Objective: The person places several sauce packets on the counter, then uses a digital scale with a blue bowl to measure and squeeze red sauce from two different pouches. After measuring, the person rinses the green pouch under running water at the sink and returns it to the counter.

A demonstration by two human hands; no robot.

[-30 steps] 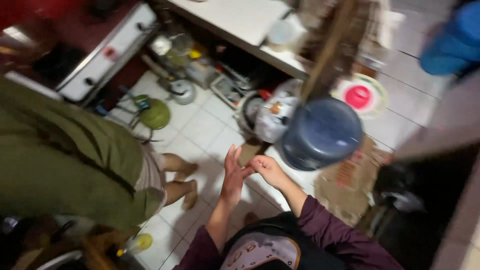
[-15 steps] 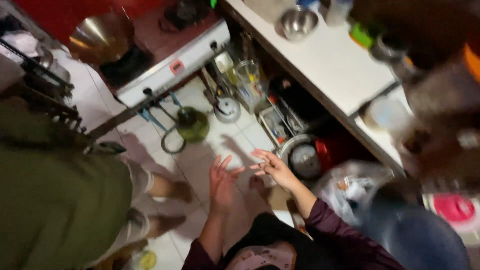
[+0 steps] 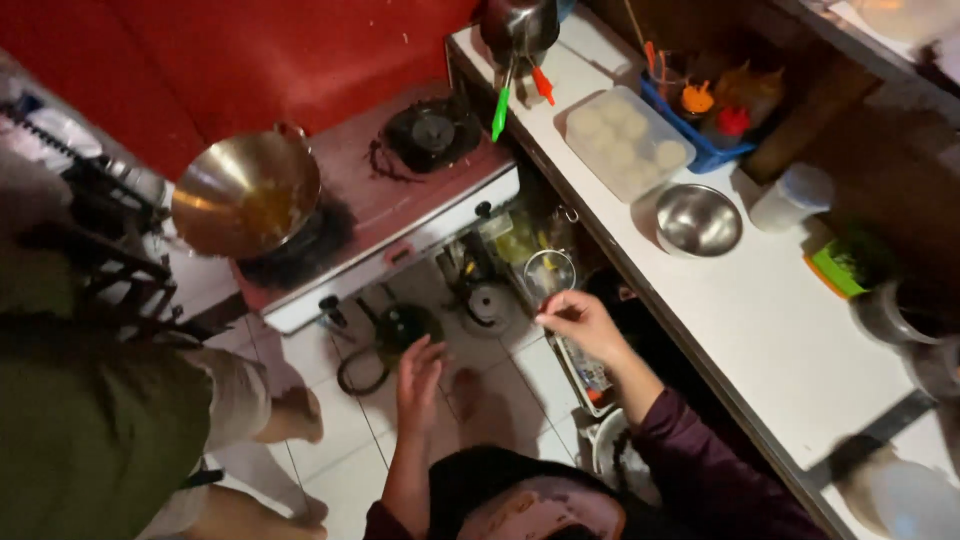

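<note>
Your right hand (image 3: 585, 322) pinches the rim of a small wire strainer (image 3: 549, 272), lifted just below the counter's (image 3: 760, 320) front edge, beside the stove (image 3: 400, 215). Your left hand (image 3: 418, 372) hangs empty, fingers loosely spread, over the floor. The strainer is picked up; nothing is strained yet.

**White counter, stove and tiled floor**

A long white counter (image 3: 760, 330) runs along the right. Directly on it lie a clear lidded plastic box of pale round pieces (image 3: 625, 142), a round steel bowl (image 3: 697, 219), a white cylindrical tub (image 3: 792, 197), a blue plastic basket (image 3: 700, 140) of small items and a small green block (image 3: 835, 265). Beside the counter's far end stands a two-burner gas stove (image 3: 385, 215), carrying a shiny metal wok (image 3: 245, 190). Below, the white tiled floor (image 3: 340, 450) carries a dark round pot (image 3: 405, 325) and a coiled hose (image 3: 362, 370).
</note>
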